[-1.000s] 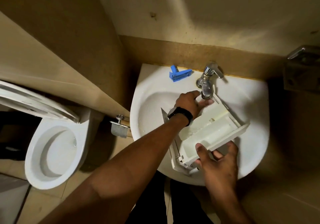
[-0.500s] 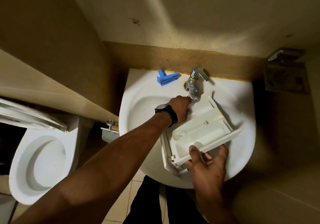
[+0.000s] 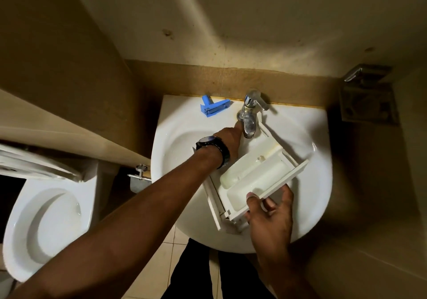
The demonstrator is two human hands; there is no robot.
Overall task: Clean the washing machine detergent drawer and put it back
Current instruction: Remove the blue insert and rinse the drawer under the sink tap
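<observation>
Writing or brand marks cannot be read anywhere; the dial of the black wristwatch [image 3: 213, 147] on the left wrist is too dark and small to tell.

The detergent drawer [image 3: 255, 175] lies tilted inside the white sink [image 3: 184, 123], its far corner under the spout of the chrome tap [image 3: 250, 116] and its front panel turned toward the person. The right hand [image 3: 269, 217] grasps this front panel at the near corner: the thumb lies on top of the panel edge and the fingers are curled below it. The left hand [image 3: 227, 140] reaches over the left side of the drawer, and its fingers touch the tap at the spout; whether they are closed around it I cannot tell, because the back of the hand hides them.

Beyond the left hand and a little to its left, a blue plastic piece [image 3: 213, 106] rests on the back rim of the sink, near the tap but apart from it. To the right of the drawer the bowl has free white surface up to the rim. On the left of the left forearm, below the sink edge, stands a toilet [image 3: 46, 217] with its seat raised, and a small metal valve [image 3: 139, 175] sits between it and the sink. The wall closes directly behind the tap.
</observation>
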